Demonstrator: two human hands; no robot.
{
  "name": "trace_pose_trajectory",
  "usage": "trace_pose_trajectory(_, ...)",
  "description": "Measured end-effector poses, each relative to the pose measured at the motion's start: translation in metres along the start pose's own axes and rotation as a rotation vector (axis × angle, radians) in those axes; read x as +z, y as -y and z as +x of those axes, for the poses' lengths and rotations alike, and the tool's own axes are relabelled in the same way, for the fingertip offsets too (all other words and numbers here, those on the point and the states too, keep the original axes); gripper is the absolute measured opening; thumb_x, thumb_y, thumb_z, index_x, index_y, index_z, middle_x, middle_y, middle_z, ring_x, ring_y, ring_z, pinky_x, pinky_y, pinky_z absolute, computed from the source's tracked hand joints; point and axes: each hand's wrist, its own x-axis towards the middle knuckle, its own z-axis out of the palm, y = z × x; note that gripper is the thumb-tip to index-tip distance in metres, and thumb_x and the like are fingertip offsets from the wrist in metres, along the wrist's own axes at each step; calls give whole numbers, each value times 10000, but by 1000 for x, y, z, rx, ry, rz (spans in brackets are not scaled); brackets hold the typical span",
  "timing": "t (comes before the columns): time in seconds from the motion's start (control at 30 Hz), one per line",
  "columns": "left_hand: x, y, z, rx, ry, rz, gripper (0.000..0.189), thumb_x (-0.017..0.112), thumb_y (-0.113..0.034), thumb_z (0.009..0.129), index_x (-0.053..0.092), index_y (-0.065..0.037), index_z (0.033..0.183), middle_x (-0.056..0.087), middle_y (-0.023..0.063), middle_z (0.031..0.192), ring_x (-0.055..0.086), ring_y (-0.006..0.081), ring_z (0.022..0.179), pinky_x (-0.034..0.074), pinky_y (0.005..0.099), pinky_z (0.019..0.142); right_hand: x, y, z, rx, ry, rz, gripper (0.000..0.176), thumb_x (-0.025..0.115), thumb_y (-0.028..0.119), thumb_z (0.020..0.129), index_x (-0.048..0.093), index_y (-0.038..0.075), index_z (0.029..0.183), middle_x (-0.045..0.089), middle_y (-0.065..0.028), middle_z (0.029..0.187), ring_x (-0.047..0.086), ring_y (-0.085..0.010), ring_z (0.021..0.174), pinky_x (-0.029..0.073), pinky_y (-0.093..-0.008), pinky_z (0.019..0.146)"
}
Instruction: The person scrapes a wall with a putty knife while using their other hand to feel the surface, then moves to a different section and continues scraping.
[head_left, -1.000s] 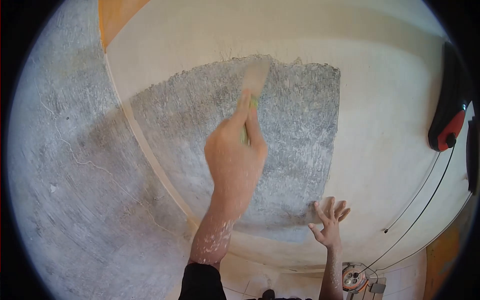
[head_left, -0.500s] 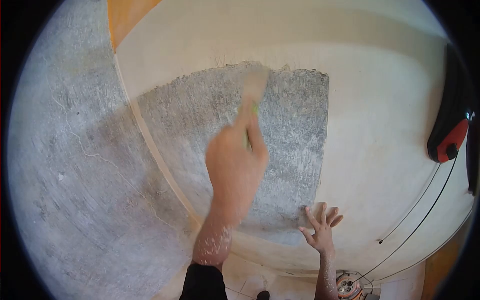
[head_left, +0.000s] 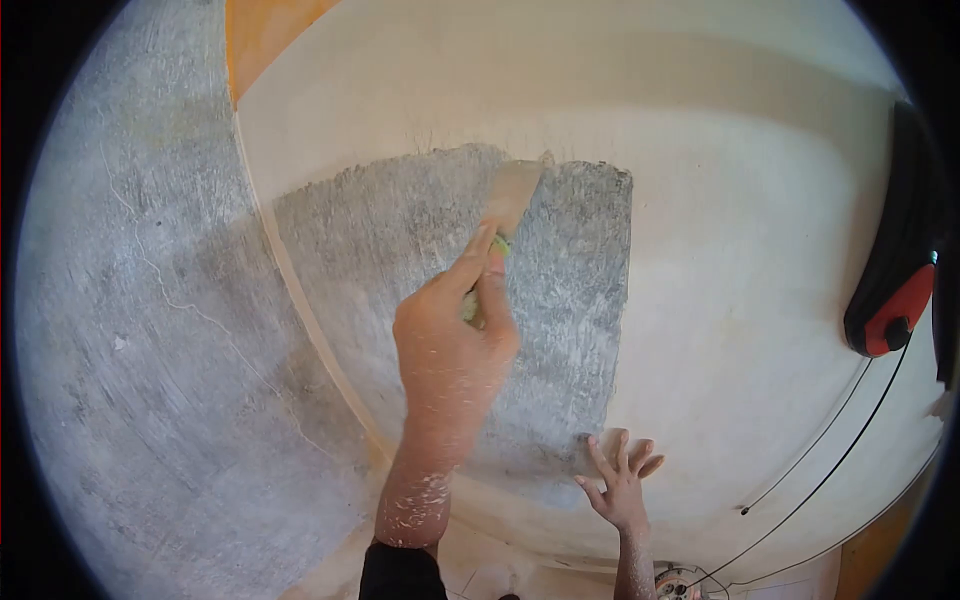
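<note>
My left hand [head_left: 455, 325] grips a scraper [head_left: 513, 190] by its greenish handle, fingers closed round it. The wide blade lies at the upper edge of a rough grey patch [head_left: 570, 270], where the cream coating [head_left: 740, 200] begins. Pale flakes speckle the left wrist, above a black sleeve. Lower right of the patch, my right hand [head_left: 624, 492] is spread with its fingers apart, resting against the wall and holding nothing.
Grey wall with a thin crack [head_left: 190, 306] fills the left side. A beige strip [head_left: 300, 290] divides the surfaces. At the right hangs a black and red device [head_left: 900, 310], with cables below it. A round reel [head_left: 682, 583] sits at the bottom.
The view has shifted a little. My left hand and the scraper appear slightly lower and further left, with the blade less blurred. My right hand stays spread at the patch's lower corner.
</note>
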Motion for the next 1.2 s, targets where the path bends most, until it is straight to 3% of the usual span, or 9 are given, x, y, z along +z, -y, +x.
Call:
trace_pose_trajectory(0.03,-6,-2,-2,-17,8,-6,327,620,-93,933,643,-26,1253,649,149,649,592,107,536,447,289,502,3,3,-5,5,10,5,607,568,542,927,416,330,1475,56,-167,1626,-273,-447,1422,-251,-674,1019)
trace_pose_trajectory(0.1,-1,4,-16,-2,34,52,308,595,-157,967,650,-54,1252,663,186,1004,652,185,872,496,293,734,7,1,-8,-37,-29,-86,608,566,538,930,412,326,1478,60,-171,1624,-275,-448,1421,-257,-672,1015)
trace_pose_trajectory(0.17,1,2,-17,-34,58,32,302,579,-190,986,654,-72,1253,671,204,1178,684,219,1030,520,296,852,8,-4,-8,-64,-53,-140,608,563,535,933,408,324,1481,66,-173,1624,-274,-451,1420,-257,-674,1014)
trace_pose_trajectory(0.5,-10,-3,-10,-110,104,-2,312,565,-187,991,639,-63,1267,693,174,1146,695,194,981,519,306,858,-15,13,-4,48,118,100,604,551,518,945,392,316,1491,73,-159,1626,-260,-460,1422,-251,-677,1016)
trace_pose_trajectory(0.6,0,7,-6,14,37,40,319,572,-194,987,636,-65,1271,699,175,1130,695,202,992,517,320,874,-10,7,-1,-9,57,27,600,547,511,949,388,312,1493,70,-155,1627,-251,-464,1425,-248,-678,1019)
trace_pose_trajectory(0.73,-7,-22,24,6,-9,28,313,604,-140,947,657,-44,1240,669,160,664,584,143,502,456,294,504,-17,7,-4,21,101,79,589,541,497,958,387,307,1494,66,-151,1629,-257,-452,1427,-248,-673,1022)
trace_pose_trajectory(1.03,-7,-5,3,143,-39,69,298,606,-123,945,666,-33,1223,669,158,663,608,127,506,446,276,486,-9,3,-5,9,85,11,550,528,484,969,393,349,1485,87,-146,1628,-231,-471,1430,-235,-670,1035)
trace_pose_trajectory(1.1,-7,3,-8,41,53,38,318,593,-185,970,647,-54,1254,671,183,1006,641,208,904,487,312,775,-9,4,-6,11,91,7,549,530,486,966,395,354,1482,87,-146,1628,-222,-484,1428,-227,-679,1034)
trace_pose_trajectory(1.2,-3,-4,0,-56,90,-44,330,587,-216,983,637,-69,1273,673,193,1178,658,245,1100,505,330,922,-16,9,-5,44,137,59,545,531,493,963,398,368,1477,82,-145,1628,-207,-503,1425,-216,-696,1030)
